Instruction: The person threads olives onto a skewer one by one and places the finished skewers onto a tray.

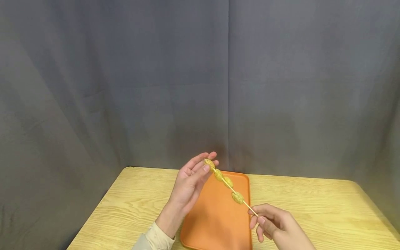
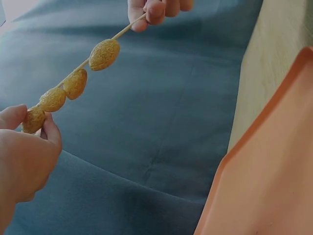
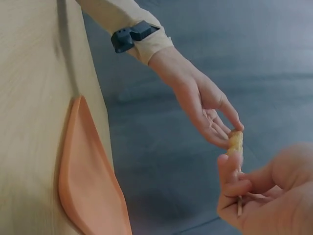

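Note:
A thin wooden skewer [image 1: 247, 205] carries several golden-brown, wrinkled oval food pieces [image 1: 237, 198]. It slants through the air above an orange tray [image 1: 215, 215]. My left hand [image 1: 190, 184] pinches the topmost piece [image 2: 33, 120] between thumb and fingers, with the skewer's tip just showing past it. At the lower end, my right hand [image 1: 278, 222] grips the bare stick between thumb and forefinger. Two pieces sit close below the left fingertips, while the lowest one [image 2: 104, 55] stands apart from them, nearer the right hand. In the right wrist view the right fingers hide most of the skewer.
The tray lies on a light wood-grain table [image 1: 131, 201], under both hands. Grey cloth curtains [image 1: 175, 86] hang behind the table and along its sides. A dark wrist device [image 3: 132, 35] is strapped over the left sleeve.

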Motion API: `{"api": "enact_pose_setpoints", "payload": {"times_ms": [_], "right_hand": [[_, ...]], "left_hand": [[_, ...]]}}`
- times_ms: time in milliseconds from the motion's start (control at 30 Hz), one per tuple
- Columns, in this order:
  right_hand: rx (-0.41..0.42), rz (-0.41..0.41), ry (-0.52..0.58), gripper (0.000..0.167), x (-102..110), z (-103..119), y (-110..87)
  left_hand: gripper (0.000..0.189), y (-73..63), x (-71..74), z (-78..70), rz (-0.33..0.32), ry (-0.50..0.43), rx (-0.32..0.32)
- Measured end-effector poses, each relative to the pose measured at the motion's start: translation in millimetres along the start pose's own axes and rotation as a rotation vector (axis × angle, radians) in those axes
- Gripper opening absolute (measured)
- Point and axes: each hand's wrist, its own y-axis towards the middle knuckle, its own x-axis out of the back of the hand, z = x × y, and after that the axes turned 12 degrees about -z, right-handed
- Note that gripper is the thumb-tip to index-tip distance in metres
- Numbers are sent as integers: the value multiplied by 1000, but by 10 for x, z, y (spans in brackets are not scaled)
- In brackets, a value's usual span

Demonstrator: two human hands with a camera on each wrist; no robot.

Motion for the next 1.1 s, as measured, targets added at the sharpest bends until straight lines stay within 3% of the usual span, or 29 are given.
{"api": "enact_pose_setpoints", "payload": {"times_ms": [167, 300, 400, 500, 733, 933, 1100], "right_hand": [[-128, -67, 0, 29, -73, -4, 36], [-143, -131, -15, 27, -152, -51, 92], [-185, -176, -12, 28, -202, -135, 163], [-277, -219, 19, 31, -241, -260, 256], [-383, -320, 40, 31, -367, -612, 398], [-459, -296, 85, 33, -447, -793, 392], [-491, -240, 106, 34, -501, -904, 368]], "left_hand": [[51, 1, 104, 7, -17, 51, -23], [55, -58, 248, -19, -21, 173, -5], [54, -131, 377, -21, -14, 246, 35], [52, -199, 509, 21, -15, 305, 89], [47, -284, 727, 276, 6, 436, 226], [47, -288, 767, 485, 9, 501, 256], [47, -321, 780, 554, 33, 528, 265]]}}
